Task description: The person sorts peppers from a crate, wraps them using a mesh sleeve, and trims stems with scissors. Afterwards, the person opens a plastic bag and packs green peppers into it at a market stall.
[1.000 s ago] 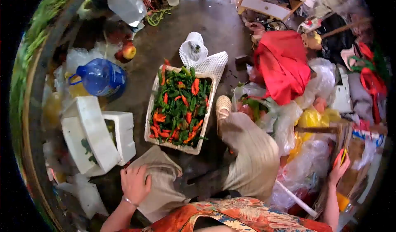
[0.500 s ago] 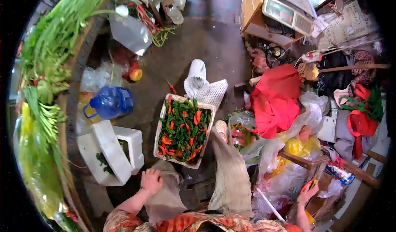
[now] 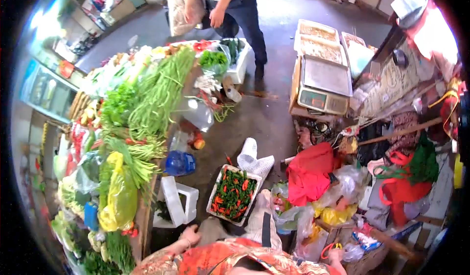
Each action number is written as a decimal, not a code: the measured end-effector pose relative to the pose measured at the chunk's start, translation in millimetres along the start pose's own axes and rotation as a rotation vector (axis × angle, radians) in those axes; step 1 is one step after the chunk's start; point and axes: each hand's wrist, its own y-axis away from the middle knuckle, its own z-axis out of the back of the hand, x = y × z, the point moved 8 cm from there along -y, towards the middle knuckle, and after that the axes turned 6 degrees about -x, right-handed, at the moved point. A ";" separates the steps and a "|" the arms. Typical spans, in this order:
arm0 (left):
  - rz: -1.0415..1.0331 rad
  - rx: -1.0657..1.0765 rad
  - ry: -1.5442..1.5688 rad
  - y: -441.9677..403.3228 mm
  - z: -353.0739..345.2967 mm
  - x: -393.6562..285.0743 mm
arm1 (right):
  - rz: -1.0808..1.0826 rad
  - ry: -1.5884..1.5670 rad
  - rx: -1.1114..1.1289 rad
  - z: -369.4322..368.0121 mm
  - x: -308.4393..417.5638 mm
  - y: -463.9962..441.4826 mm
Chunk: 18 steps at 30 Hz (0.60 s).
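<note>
My left hand (image 3: 190,235) lies by my left knee, its fingers loose and nothing seen in them. At the lower right, my right hand (image 3: 336,255) is closed on scissors (image 3: 327,248) with orange loop handles; their blades do not show clearly. On the floor before my feet stands a white foam box (image 3: 209,207) full of green and red chillies (image 3: 235,193). A white foam net (image 3: 254,160) lies against its far edge. Left of it, near my left hand, is another white foam box (image 3: 192,202) with a tilted lid (image 3: 171,199).
At left stands a stall heaped with long beans (image 3: 161,99) and other greens. A blue jug (image 3: 179,163) sits beside it. To the right are a scale (image 3: 325,81), a red cloth (image 3: 309,172) and plastic bags. A person (image 3: 240,11) stands beyond the stall.
My view has tilted up, bringing the stall and the standing person into sight. My right hand keeps hold of the scissors, whose orange loops now show. The chilli box stays on the floor.
</note>
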 end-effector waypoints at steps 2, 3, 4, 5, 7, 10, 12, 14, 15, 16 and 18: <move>0.051 -0.071 0.036 17.4 46.1 -23.0 | -0.039 -0.286 0.273 -48.5 -1.5 -27.2; 0.011 -0.165 0.035 17.0 63.7 -28.5 | 0.050 -0.450 0.305 6.1 29.7 -23.0; -0.029 -0.257 0.035 12.3 76.7 -27.6 | 0.134 -0.617 0.355 75.0 66.0 -14.9; -0.024 -0.341 0.091 0.8 84.0 -15.8 | 0.131 -0.766 0.377 -32.7 62.6 -44.3; 0.001 -0.447 0.198 -12.6 89.3 2.4 | 0.075 -1.102 0.608 -87.5 84.5 -57.6; 0.211 -0.257 0.639 11.2 99.2 -27.1 | -0.011 -1.243 0.791 44.0 154.3 -24.4; 0.088 -0.361 0.450 31.5 127.1 -67.0 | 0.050 -1.302 0.885 33.5 184.1 -31.5; 0.039 -0.424 0.372 29.7 139.5 -82.9 | 0.110 -1.349 0.810 76.1 205.0 -29.4; 0.045 -0.412 0.331 22.9 144.4 -89.6 | 0.156 -1.268 0.770 110.3 215.5 -25.8; 0.049 -0.398 0.291 12.6 145.3 -93.7 | 0.199 -1.188 0.727 138.1 223.7 -25.6; -0.019 -0.497 0.198 -29.4 139.8 -87.6 | 0.156 -1.258 0.742 169.8 233.9 -27.8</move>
